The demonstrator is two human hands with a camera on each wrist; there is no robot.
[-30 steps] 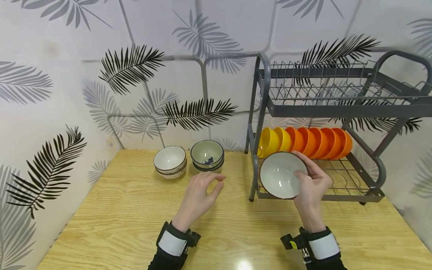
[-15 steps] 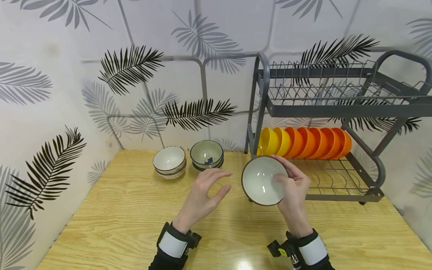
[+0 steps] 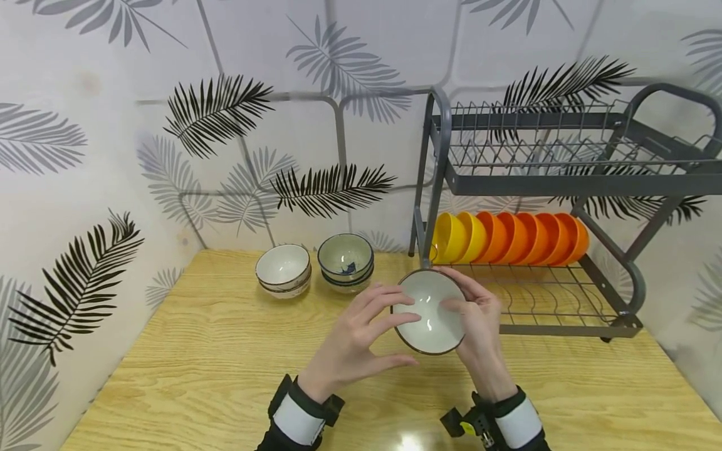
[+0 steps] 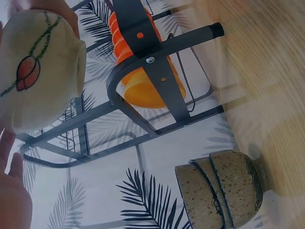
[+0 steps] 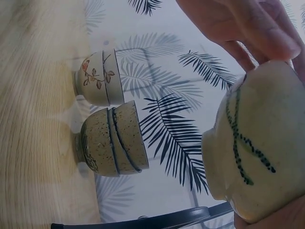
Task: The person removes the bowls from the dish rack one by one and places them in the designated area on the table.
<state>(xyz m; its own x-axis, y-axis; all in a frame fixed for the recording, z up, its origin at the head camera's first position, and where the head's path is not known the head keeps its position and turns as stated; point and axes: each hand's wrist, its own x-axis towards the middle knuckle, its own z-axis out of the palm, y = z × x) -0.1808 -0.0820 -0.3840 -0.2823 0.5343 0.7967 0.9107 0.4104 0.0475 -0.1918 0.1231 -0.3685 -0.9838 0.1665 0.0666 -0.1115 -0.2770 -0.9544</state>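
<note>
A white bowl (image 3: 427, 319) with a dark rim tilts toward the head camera above the table. My right hand (image 3: 479, 319) grips its right side, thumb inside and fingers behind. At the bowl's left rim, my left hand (image 3: 361, 338) has its fingers spread, two of them overlapping the inside in the head view. Seen from the left wrist, the bowl's outside (image 4: 40, 71) bears a red flower bud and green stems. Behind the left hand stand a stack of speckled green-grey bowls (image 3: 346, 257) and a stack of white bowls (image 3: 283, 269) with brown leaf drawings.
A dark metal two-tier dish rack (image 3: 564, 185) stands on the right. Its lower tier holds a row of yellow bowls (image 3: 451, 238) and orange bowls (image 3: 530, 239) on edge. The wooden table (image 3: 197, 363) meets a leaf-patterned wall behind.
My right hand has carried the white bowl left and toward me, away from the rack's front. My left hand has moved right, its fingers opening out to the bowl's rim.
</note>
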